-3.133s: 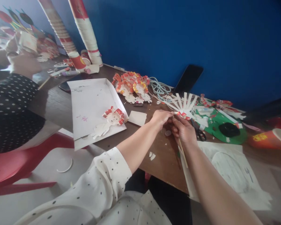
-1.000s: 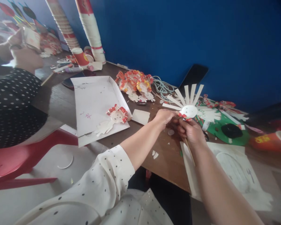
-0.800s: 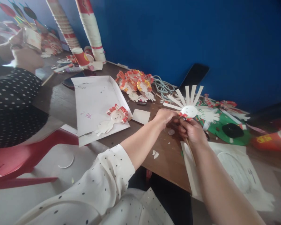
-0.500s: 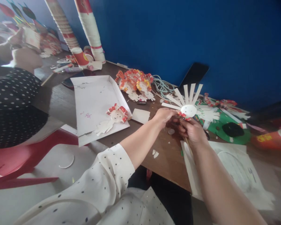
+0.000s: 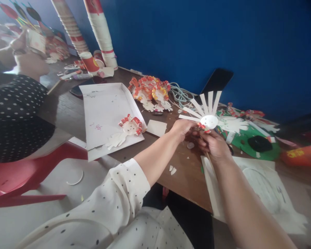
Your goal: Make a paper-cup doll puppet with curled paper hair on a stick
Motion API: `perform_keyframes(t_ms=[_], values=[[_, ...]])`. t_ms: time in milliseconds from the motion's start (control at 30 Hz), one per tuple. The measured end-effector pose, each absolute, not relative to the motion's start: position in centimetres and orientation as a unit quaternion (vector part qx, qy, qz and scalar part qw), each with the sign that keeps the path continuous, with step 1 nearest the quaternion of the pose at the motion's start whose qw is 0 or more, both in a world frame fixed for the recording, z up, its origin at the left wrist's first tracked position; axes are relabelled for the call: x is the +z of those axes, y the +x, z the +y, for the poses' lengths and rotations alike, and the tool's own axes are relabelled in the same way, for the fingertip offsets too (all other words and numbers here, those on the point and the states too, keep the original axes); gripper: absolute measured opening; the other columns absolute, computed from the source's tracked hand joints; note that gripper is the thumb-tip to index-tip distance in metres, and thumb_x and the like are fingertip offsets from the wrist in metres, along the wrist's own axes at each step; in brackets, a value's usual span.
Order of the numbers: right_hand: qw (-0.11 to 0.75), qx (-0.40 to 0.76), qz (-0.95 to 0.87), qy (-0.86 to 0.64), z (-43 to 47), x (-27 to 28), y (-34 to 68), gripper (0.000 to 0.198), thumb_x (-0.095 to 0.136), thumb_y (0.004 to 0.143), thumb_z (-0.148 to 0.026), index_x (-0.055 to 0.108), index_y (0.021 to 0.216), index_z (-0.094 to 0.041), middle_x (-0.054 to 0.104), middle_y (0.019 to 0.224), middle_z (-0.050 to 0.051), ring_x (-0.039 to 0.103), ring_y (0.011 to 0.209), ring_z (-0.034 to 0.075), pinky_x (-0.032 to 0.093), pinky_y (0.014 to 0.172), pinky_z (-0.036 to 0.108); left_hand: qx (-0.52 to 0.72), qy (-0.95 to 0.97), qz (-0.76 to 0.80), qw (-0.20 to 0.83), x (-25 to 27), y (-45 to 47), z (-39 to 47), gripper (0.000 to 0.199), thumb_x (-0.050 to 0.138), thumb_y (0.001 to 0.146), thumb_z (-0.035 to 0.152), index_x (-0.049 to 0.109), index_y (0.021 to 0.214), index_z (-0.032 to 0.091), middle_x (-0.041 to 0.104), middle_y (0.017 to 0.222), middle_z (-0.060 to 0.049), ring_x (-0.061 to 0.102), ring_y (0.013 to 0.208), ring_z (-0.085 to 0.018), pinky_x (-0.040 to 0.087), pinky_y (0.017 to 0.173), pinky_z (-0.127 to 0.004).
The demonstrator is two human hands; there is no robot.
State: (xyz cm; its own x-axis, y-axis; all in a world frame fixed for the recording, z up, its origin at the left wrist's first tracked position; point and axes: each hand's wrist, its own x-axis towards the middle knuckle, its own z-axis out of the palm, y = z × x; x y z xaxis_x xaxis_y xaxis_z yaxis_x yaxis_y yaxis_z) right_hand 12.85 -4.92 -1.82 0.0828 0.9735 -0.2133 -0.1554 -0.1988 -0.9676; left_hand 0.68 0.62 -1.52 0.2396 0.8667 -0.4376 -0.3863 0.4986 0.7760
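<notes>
Between my hands is a cut paper cup (image 5: 209, 121): a white round base with dots, straight white strips fanned out at the top and left, and a red curled strip near my fingers. My left hand (image 5: 184, 129) pinches its lower left side, where the curled strip is. My right hand (image 5: 215, 143) grips it from below, fingers closed. A thin stick-like thing runs down beside the right palm; what it is I cannot make out. On a white box lid (image 5: 103, 107) to the left lies a similar paper cup figure (image 5: 130, 127) with red curls.
Several red and yellow curled cup figures (image 5: 150, 90) are heaped by the wall, beside a pale cord (image 5: 181, 94). A phone (image 5: 219, 81) leans there. Stacked cups (image 5: 101, 34) stand at back left. Green sheet (image 5: 264, 152) and orange cup (image 5: 300, 155) lie right. Another person (image 5: 15, 117) sits left.
Both hands keep their hold on the cut cup. Its fanned strips have tilted slightly, and the view has shifted a little.
</notes>
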Motion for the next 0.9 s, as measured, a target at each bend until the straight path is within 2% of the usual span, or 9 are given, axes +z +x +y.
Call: perform_keyframes(t_ms=[133,267,433,633,767,900], values=[[0.508,0.563,-0.369,-0.537,-5.0,-1.4,12.6,0.029,0.081,0.060,-0.030,0.067,0.083,-0.020,0.068,0.085,0.003,0.042,0.048,0.003,0.018,0.033,0.014,0.443,0.245,0.442,0.741,-1.4,0.7,0.6,0.011,0.070,0.071,0.007,0.063,0.066,0.014,0.056,0.051,0.001,0.044,0.041,-0.006,0.033,0.046,-0.021],[0.498,0.569,-0.367,-0.542,-4.8,-1.3,12.8,0.030,0.081,0.058,-0.027,0.067,0.084,-0.020,0.069,0.086,0.003,0.041,0.048,0.003,0.019,0.033,0.013,0.428,0.270,0.471,0.722,-1.3,0.7,0.5,0.014,0.073,0.074,0.012,0.063,0.064,0.014,0.056,0.051,0.001,0.043,0.042,-0.005,0.031,0.046,-0.020],[0.497,0.591,-0.340,-0.536,-4.4,-1.3,13.4,0.028,0.079,0.059,-0.024,0.067,0.084,-0.020,0.067,0.083,0.001,0.036,0.046,0.001,0.017,0.032,0.011,0.384,0.336,0.502,0.698,-1.3,0.4,0.5,0.021,0.075,0.078,0.028,0.063,0.067,0.015,0.053,0.050,0.002,0.038,0.041,-0.005,0.030,0.045,-0.020],[0.510,0.603,-0.309,-0.530,-4.3,-1.2,14.4,0.034,0.077,0.059,-0.017,0.068,0.092,-0.020,0.066,0.083,0.001,0.035,0.046,0.000,0.016,0.032,0.009,0.431,0.327,0.524,0.658,-1.6,-0.5,1.7,0.040,0.072,0.076,0.052,0.061,0.067,0.015,0.061,0.063,-0.004,0.049,0.050,-0.008,0.037,0.046,-0.020],[0.495,0.602,-0.322,-0.538,-4.4,-1.1,14.7,0.035,0.075,0.061,-0.018,0.068,0.095,-0.021,0.067,0.083,0.002,0.035,0.045,0.001,0.016,0.031,0.010,0.482,0.287,0.523,0.641,-1.3,-1.0,2.4,0.028,0.072,0.081,0.035,0.059,0.066,0.015,0.057,0.061,0.000,0.045,0.046,-0.005,0.035,0.046,-0.018],[0.483,0.601,-0.311,-0.556,-4.2,-1.0,14.7,0.027,0.073,0.061,-0.017,0.066,0.087,-0.020,0.068,0.082,0.002,0.038,0.045,0.002,0.018,0.030,0.010,0.493,0.267,0.527,0.639,-1.4,-1.0,2.5,0.020,0.066,0.084,0.017,0.059,0.066,0.015,0.055,0.058,0.002,0.044,0.043,-0.003,0.038,0.047,-0.016]])
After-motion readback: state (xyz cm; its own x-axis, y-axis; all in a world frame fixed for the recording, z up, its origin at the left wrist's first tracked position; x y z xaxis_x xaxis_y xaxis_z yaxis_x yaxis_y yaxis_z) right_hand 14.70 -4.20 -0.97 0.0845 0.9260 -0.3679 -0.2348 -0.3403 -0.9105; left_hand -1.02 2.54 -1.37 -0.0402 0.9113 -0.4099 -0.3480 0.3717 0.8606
